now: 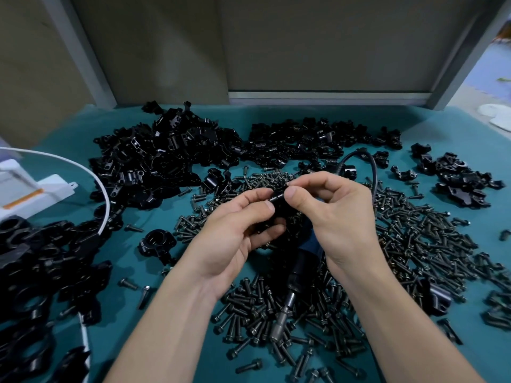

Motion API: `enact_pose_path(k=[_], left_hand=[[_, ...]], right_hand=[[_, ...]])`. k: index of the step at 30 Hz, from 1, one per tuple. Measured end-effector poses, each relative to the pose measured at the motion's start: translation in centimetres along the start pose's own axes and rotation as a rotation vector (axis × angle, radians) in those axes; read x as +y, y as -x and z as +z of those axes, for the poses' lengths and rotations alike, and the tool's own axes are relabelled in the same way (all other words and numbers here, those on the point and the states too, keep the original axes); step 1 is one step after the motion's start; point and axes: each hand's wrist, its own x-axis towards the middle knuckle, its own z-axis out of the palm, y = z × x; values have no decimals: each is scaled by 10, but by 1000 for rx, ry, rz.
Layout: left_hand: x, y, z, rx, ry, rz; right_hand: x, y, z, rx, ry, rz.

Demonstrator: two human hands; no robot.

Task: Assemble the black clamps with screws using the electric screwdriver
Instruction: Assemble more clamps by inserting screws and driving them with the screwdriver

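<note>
Starting a screw in a black clamp by hand

The left hand (pixel 235 230) curls round the clamp (pixel 282 214) above the pile of screws (pixel 401 236). The right hand (pixel 337 211) pinches the screw (pixel 276 198) with thumb and finger. Best to keep the screw straight in its hole and the clamp steady. The screwdriver (pixel 293 288) lies on the table (pixel 456 128) under the wrists, with no hand on it.
</note>
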Motion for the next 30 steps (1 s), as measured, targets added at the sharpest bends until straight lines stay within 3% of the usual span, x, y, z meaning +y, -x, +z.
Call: enact_pose_path(k=[15, 19, 30], left_hand=[[-10, -2, 3, 97, -295, 176], [-12, -3, 4, 130, -239, 133], [-14, -4, 1, 143, -317, 210]], right_hand=[[2, 1, 0, -37, 48, -10], [1, 4, 1, 25, 176, -89], [-5, 5, -4, -45, 536, -259]])
